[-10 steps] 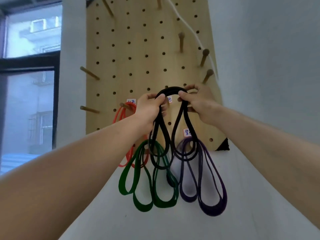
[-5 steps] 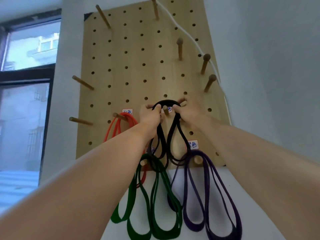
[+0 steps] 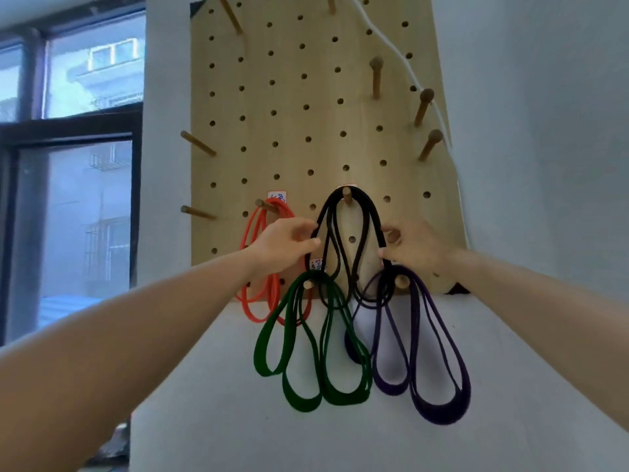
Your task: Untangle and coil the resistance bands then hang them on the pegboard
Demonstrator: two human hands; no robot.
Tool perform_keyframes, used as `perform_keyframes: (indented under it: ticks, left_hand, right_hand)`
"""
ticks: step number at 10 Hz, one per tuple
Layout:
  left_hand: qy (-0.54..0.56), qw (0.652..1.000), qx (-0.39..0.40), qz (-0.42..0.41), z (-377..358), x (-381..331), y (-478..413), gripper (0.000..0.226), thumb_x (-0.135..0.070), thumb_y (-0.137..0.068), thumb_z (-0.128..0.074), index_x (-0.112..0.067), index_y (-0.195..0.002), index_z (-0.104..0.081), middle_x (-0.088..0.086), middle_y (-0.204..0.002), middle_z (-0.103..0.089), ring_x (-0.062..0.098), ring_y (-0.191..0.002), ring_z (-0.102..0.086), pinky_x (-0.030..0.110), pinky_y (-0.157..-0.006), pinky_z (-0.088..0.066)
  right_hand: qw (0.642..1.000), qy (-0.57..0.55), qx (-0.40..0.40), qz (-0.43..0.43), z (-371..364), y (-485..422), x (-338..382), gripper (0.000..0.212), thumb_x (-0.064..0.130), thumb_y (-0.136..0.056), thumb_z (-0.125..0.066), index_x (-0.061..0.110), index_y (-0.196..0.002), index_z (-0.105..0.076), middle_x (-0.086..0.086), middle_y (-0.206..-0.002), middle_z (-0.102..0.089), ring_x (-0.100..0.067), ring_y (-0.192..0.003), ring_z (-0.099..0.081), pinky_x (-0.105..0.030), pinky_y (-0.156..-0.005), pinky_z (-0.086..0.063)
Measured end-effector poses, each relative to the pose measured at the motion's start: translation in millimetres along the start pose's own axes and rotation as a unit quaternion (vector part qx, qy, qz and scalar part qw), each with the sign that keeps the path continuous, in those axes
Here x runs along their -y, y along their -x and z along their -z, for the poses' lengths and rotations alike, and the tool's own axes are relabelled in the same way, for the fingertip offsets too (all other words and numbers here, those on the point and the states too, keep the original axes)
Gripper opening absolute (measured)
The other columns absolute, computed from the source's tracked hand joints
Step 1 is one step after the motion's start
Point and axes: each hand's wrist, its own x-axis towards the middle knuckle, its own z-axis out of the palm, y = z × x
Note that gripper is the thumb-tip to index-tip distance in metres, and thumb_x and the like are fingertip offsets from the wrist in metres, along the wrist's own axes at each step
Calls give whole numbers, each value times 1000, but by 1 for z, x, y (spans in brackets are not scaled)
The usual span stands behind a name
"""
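Note:
A black resistance band point(image 3: 369, 207) hangs in loops over a wooden peg point(image 3: 346, 195) in the middle of the wooden pegboard point(image 3: 306, 131). My left hand point(image 3: 287, 243) pinches the band's left side just below the peg. My right hand point(image 3: 410, 248) pinches its right side at the same height, so the loops are spread apart. Three other coiled bands hang on their own pegs: a red band point(image 3: 248, 308) on the left, a green band point(image 3: 301, 405) at lower centre and a purple band point(image 3: 440, 417) at lower right. The black loops' lower ends overlap the green and purple bands.
Several bare pegs point(image 3: 376, 76) stick out of the board's upper half and left edge. A white cable point(image 3: 401, 59) runs down the board's right side. A dark-framed window point(image 3: 85, 165) is on the left; a white wall point(image 3: 544, 165) lies right of and below the board.
The black band's top now rests on the centre peg. Both hands have slid down from its top to its sides and moved apart, widening the loops.

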Motion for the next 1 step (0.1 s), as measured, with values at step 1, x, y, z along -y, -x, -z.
perform_keyframes:
  ticks: [1]
  left_hand:
    - [-24,1000,10,15,27,10,38,34,-31,-98,-63,-27,-132,-63,-13,-127,-62,7,-118,-57,31,-100,-44]
  right_hand:
    - [1000,3,24,4,5,30,12,46,25,-97,-65,19,-140,-51,-4,-124,-58,-18,-90,-66,-21,-69,-49]
